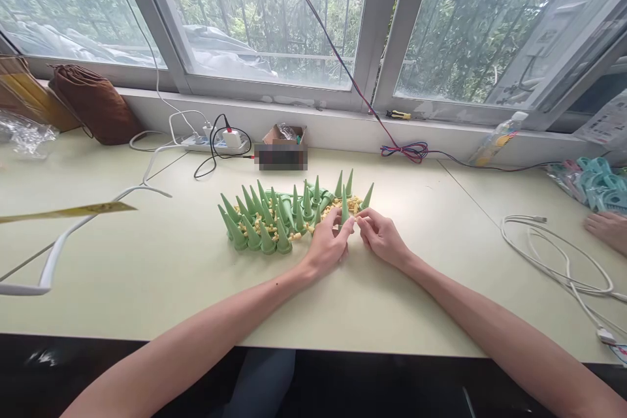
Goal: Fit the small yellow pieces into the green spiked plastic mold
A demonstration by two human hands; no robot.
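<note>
Wrapped round the base of a green plastic cone spike (345, 204), my left hand (329, 238) holds it with the tip pointing up. My right hand (379, 233) is closed in a pinch right beside that spike, on a small yellow piece (356, 218) mostly hidden by the fingertips. To the left stands a group of similar green spikes (267, 238), most of them upright on their wide ends. Small yellow plastic fittings (295, 236) lie scattered among them and behind my hands. Another green spike (367, 196) leans just behind my right hand.
A small open box (285, 135) sits at the back near a power strip (215, 142) with cables. A coiled white cable (563, 255) lies at right, near another person's hand (607, 230) and teal clips (605, 183). A plastic bottle (499, 137) leans by the window; a brown pouch (95, 104) is back left.
</note>
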